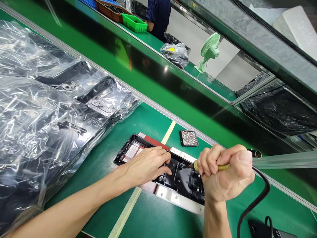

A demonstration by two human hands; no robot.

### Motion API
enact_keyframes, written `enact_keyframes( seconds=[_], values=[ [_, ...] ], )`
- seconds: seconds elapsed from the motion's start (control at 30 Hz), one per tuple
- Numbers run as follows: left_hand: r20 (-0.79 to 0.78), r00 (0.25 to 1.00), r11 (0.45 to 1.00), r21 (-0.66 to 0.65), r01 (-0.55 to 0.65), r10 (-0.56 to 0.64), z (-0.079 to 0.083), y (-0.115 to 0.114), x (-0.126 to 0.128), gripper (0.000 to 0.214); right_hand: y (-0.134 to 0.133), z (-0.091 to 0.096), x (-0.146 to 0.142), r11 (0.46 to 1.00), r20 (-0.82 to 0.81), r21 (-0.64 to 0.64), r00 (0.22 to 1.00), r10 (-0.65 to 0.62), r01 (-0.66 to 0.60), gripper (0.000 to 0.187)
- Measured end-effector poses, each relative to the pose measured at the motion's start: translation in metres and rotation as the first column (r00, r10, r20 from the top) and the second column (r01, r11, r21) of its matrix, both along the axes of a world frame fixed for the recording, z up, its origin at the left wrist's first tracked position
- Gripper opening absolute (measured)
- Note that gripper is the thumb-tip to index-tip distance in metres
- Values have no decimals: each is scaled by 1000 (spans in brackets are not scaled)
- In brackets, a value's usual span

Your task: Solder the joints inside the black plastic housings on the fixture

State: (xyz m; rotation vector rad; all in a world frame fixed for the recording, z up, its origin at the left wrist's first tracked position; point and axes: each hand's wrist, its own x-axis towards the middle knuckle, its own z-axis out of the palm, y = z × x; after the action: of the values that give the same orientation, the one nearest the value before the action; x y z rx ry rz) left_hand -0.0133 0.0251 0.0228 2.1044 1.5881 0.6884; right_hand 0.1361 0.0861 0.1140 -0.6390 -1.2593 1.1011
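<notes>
A long black plastic housing (177,178) lies open side up, its inside showing ribs, posts and small metal pieces. My left hand (151,163) lies across its middle, fingers curled over the far edge and thumb inside, gripping it. My right hand (226,168) is closed in a fist round the yellow handle of a corded tool that looks like a soldering iron (196,166). The tool's dark tip points left and meets the inside of the housing, just right of my left fingers. A black cord (264,195) trails from the tool's back end.
White fixture blocks (178,200) and a dark red board (150,186) lie under the housing. Beyond stands a small tray of metal pieces (189,138). Plastic-wrapped black parts (96,102) fill the left. A black device (269,229) sits at lower right. Another person (158,18) stands across the line.
</notes>
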Motion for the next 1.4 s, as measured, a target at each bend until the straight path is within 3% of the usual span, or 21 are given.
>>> enact_keyframes(
  seconds=[1.4],
  values=[
    [1,1000,999,-37,-7,7,1,1,1,23,0,0,-1,1000,11,-4,1000,-4,4,37]
  ],
)
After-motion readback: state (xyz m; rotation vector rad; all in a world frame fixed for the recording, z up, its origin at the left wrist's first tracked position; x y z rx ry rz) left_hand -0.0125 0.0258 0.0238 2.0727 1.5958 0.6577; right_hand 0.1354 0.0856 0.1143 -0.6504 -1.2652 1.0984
